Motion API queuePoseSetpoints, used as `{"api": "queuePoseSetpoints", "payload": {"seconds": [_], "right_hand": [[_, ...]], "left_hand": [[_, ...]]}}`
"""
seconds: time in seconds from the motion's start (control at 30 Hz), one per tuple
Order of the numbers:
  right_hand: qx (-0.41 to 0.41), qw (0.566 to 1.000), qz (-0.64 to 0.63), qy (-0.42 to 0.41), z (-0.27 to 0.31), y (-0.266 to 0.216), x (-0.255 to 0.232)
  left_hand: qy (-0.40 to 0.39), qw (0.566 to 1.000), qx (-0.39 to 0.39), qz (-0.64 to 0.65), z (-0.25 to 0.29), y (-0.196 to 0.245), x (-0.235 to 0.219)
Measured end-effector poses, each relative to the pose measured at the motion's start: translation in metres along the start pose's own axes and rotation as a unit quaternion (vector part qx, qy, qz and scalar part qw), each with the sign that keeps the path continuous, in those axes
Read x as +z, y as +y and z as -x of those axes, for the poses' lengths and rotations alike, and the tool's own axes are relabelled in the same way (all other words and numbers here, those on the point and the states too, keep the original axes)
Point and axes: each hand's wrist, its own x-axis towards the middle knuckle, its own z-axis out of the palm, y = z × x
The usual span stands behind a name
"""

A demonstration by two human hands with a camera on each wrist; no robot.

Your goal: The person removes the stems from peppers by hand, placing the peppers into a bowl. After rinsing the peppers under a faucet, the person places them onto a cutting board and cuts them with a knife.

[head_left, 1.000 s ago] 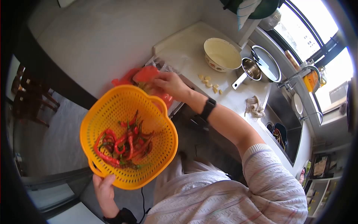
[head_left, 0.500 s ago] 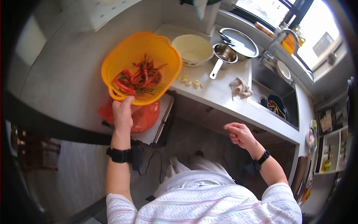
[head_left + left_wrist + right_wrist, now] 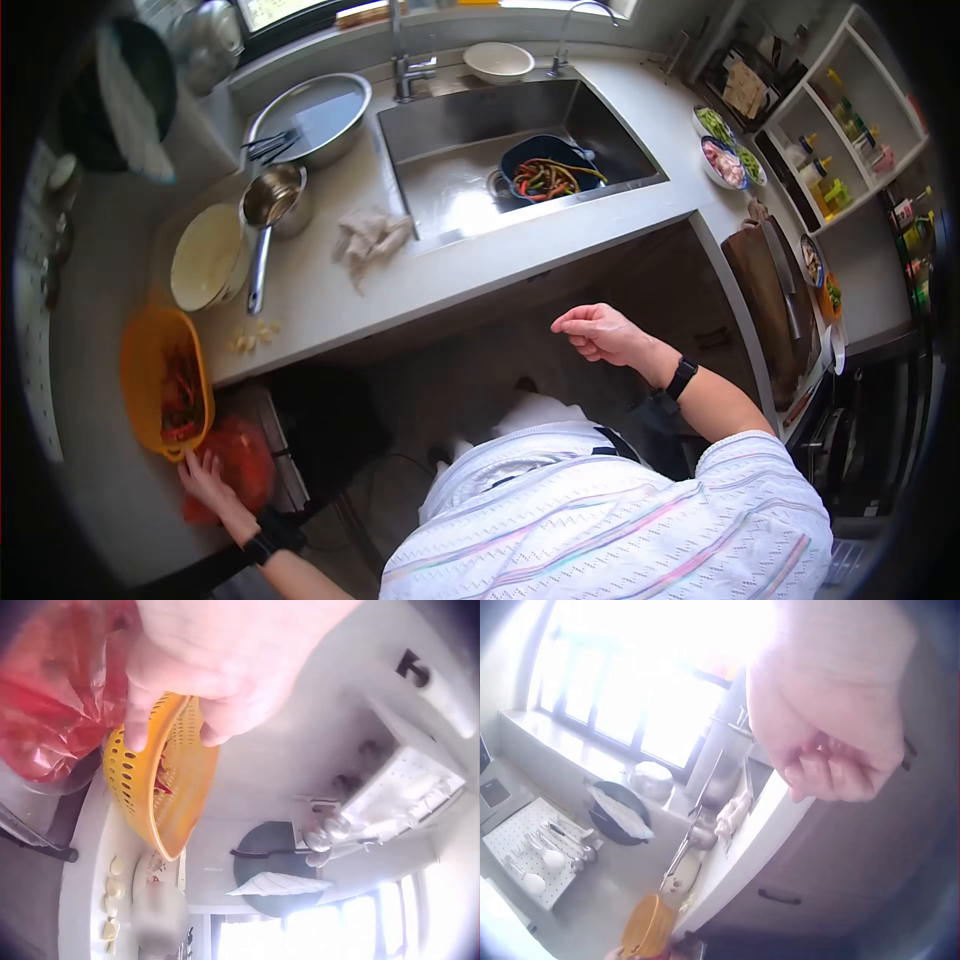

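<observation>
An orange perforated basket [image 3: 140, 375] with red chili peppers [image 3: 180, 395] in it is at the far left of the counter. My left hand [image 3: 207, 485] is at the basket's near handle, fingers fairly straight and spread; in the left wrist view thumb and fingers lie on either side of the rim. Close to this hand is a red plastic bag [image 3: 240, 465], partly behind the wrist. My right hand [image 3: 605, 335] hangs in the air before the counter front. Its fingers are loosely curled, with nothing showing between them.
Peeled garlic cloves [image 3: 255, 338], a cream basin [image 3: 208, 258], a saucepan [image 3: 275, 200] and a cloth [image 3: 370, 240] are on the counter. In the sink [image 3: 440, 165] stands a dark blue container [image 3: 550, 150] of peppers. A cleaver [image 3: 780, 270] lies on a cutting board [image 3: 750, 290] at right.
The basket has moved from over the floor to the counter's left end. My right hand has left the red bag, and my left fingers have loosened at the handle. The view has swung right.
</observation>
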Motion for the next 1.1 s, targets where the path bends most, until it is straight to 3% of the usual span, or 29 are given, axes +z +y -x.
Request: {"api": "queuePoseSetpoints", "payload": {"seconds": [0.1, 0.17, 0.23, 0.27, 0.5, 0.6, 0.73, 0.87, 0.97, 1.03, 1.1], "right_hand": [[-0.021, 0.998, -0.013, 0.05, 0.005, -0.019, -0.057], [-0.026, 0.997, 0.023, 0.064, 0.006, -0.048, -0.093], [-0.083, 0.989, 0.086, 0.088, -0.008, -0.086, -0.131], [-0.098, 0.987, 0.092, 0.089, -0.018, -0.106, -0.149], [-0.057, 0.947, 0.297, 0.106, -0.094, -0.216, -0.204], [0.01, 0.924, 0.36, 0.129, -0.128, -0.236, -0.214], [0.087, 0.899, 0.409, 0.127, -0.181, -0.244, -0.244], [0.171, 0.847, 0.482, 0.147, -0.235, -0.237, -0.277], [0.14, 0.895, 0.412, 0.099, -0.259, -0.226, -0.273], [0.145, 0.87, 0.467, 0.066, -0.28, -0.218, -0.268], [0.149, 0.919, 0.364, 0.015, -0.276, -0.225, -0.237]], "left_hand": [[0.107, 0.976, 0.154, -0.11, 0.054, 0.002, 0.016], [0.076, 0.976, 0.158, -0.127, 0.088, 0.001, 0.041], [-0.095, 0.977, 0.148, -0.12, 0.12, 0.007, 0.084], [-0.136, 0.981, 0.113, -0.084, 0.135, 0.011, 0.107], [-0.266, 0.931, 0.172, -0.183, 0.189, 0.07, 0.224], [-0.33, 0.915, 0.168, -0.161, 0.189, 0.076, 0.257], [-0.347, 0.908, 0.154, -0.174, 0.189, 0.084, 0.311], [-0.391, 0.895, 0.153, -0.148, 0.181, 0.085, 0.359], [-0.44, 0.876, 0.135, -0.142, 0.181, 0.083, 0.392], [-0.437, 0.874, 0.145, -0.156, 0.188, 0.08, 0.414], [-0.472, 0.851, 0.147, -0.177, 0.192, 0.075, 0.433]]}}
